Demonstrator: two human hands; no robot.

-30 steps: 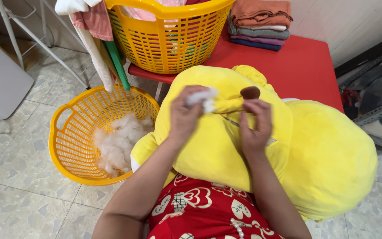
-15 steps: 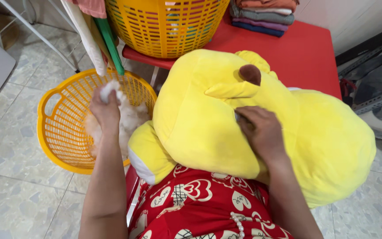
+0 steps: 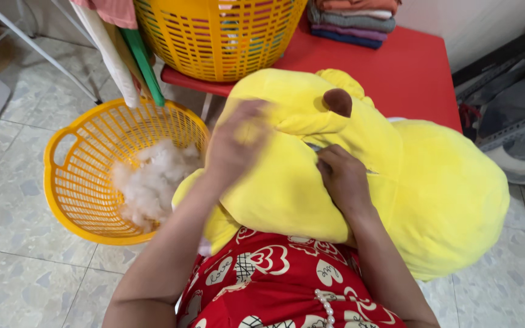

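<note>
The big yellow plush toy [image 3: 396, 182] lies on the lap, looking soft, light and squishy. Right hand [image 3: 343, 179] pinches its seam, a good hold. Left hand [image 3: 235, 143] is blurry; cannot tell.

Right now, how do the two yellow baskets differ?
The floor basket sits low on the tiles and is wide and shallow; the table basket stands on the red table and is taller. The floor basket holds white stuffing; the table basket holds mixed coloured items. Both are yellow slotted plastic.
</note>
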